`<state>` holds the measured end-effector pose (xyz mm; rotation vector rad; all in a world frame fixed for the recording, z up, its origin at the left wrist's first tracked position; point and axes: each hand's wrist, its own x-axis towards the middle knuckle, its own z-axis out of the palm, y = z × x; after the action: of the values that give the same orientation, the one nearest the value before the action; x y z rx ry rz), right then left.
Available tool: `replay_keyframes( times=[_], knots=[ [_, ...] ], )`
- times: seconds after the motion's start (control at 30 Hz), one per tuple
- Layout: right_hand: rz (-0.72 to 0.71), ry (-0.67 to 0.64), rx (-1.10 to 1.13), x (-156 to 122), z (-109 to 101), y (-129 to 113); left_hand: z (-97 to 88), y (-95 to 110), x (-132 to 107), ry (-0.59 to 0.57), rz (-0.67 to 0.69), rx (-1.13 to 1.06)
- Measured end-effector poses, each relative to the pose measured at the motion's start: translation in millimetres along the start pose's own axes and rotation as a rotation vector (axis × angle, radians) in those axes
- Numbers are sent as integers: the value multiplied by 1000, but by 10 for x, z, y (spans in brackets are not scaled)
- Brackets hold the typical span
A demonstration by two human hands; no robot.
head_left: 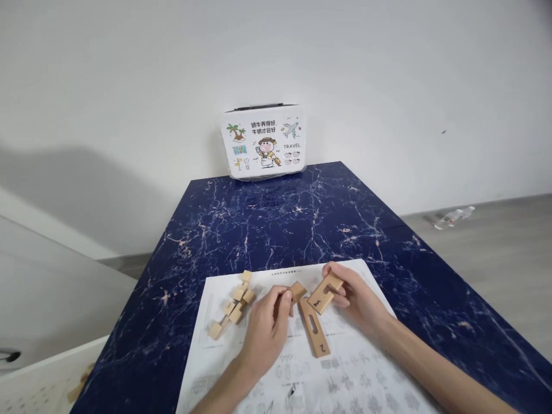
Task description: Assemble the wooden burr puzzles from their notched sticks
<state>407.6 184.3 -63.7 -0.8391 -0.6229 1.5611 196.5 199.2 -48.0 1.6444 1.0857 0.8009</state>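
My left hand (266, 326) is closed in a pinch on a small wooden block piece (297, 291), held just above a white instruction sheet (345, 368). My right hand (356, 299) grips a notched wooden puzzle piece (325, 292) marked with a dark numeral, its end close to the left hand's piece. Between the hands a long slotted wooden bar (314, 328) lies flat on the sheet. To the left of my left hand a cluster of several wooden puzzle pieces (233, 305) rests on the sheet's edge.
The sheet lies on a dark blue marbled table (280, 224). A white cartoon-printed box (264, 142) stands at the far edge against the wall. A plastic bottle (452, 217) lies on the floor to the right. A white box (47, 379) sits low left.
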Motion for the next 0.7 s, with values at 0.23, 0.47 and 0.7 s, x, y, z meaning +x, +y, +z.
replay_keyframes(
  times=[0.23,0.47,0.7],
  knots=[
    [14,11,68,9,-4,-6,26,-115,2,99,180,335],
    [35,15,125,18,-29,-6,44,-243,-1,46,303,683],
    [42,32,127,27,-44,2,21,-64,-35,-187,519,759]
  ],
)
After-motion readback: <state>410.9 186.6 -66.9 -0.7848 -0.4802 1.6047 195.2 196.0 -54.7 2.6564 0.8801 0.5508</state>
